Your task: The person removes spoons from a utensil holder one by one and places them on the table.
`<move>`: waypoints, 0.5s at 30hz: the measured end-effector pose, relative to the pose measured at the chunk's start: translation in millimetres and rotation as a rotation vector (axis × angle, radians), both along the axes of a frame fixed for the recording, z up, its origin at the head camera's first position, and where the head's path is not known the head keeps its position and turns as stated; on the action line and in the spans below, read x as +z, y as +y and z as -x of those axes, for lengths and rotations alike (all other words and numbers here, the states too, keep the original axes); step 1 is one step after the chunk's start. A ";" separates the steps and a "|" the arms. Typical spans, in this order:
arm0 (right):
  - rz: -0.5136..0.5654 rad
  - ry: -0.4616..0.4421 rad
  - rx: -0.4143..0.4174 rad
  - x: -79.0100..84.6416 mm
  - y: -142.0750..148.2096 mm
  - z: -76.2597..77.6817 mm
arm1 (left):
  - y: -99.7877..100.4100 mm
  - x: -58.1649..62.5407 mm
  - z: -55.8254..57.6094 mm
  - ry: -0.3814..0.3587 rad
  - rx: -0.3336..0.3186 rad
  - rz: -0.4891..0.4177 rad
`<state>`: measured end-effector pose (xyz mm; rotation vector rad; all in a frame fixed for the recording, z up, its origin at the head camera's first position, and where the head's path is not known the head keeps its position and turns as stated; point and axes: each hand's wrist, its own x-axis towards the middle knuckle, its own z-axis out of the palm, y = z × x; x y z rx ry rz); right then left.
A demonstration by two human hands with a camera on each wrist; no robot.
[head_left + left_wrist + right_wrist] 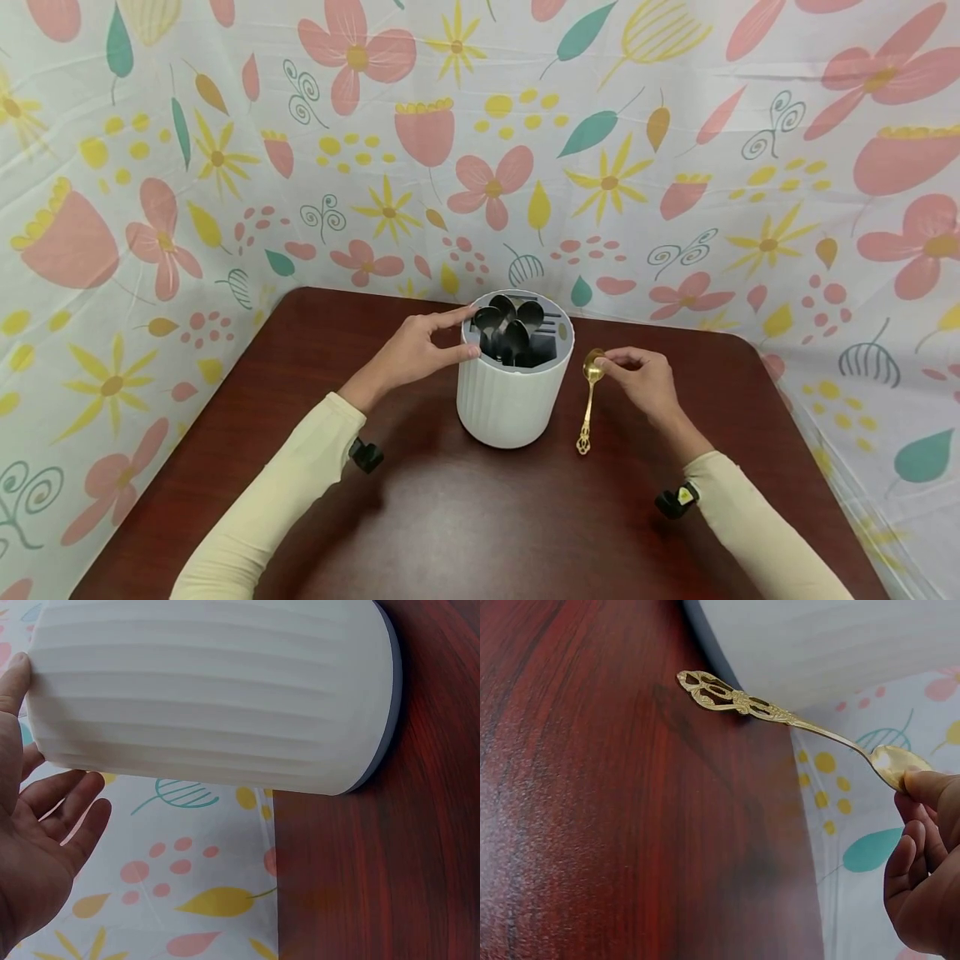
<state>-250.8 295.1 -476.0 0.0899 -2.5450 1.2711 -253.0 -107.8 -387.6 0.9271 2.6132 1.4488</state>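
Observation:
A white ribbed utensil holder (506, 408) stands upright, its grey divided top holding several black spoons (515, 337), bowls up. My left hand (416, 346) touches its left rim with thumb and forefinger nearly straight and spread apart; in the left wrist view the other fingers (94, 825) are loose beside the ribbed wall. To the right of the holder, my right hand (648, 379) pinches a gold spoon (589, 404) by its bowl. The openwork handle of that spoon points down toward the table in the head view; the right wrist view shows the thumb on the bowl.
The dark reddish-brown wooden table (457, 525) runs back to a white cloth (420, 258) printed with flowers and leaves. Black wrist cameras (366, 455) are strapped beneath both forearms. The holder stands near the back edge of the table.

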 end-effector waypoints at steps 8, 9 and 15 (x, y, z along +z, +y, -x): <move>0.009 0.004 0.000 -6.5 0.1 0.1 | 0.5 -1.6 -0.4 0.011 0.005 0.006; 0.011 0.006 0.000 -7.7 0.4 1.1 | 0.4 -1.6 -0.5 0.014 0.006 0.006; 0.012 0.013 -0.003 -11.9 0.9 4.2 | 0.2 -1.4 -0.2 0.022 0.002 -0.002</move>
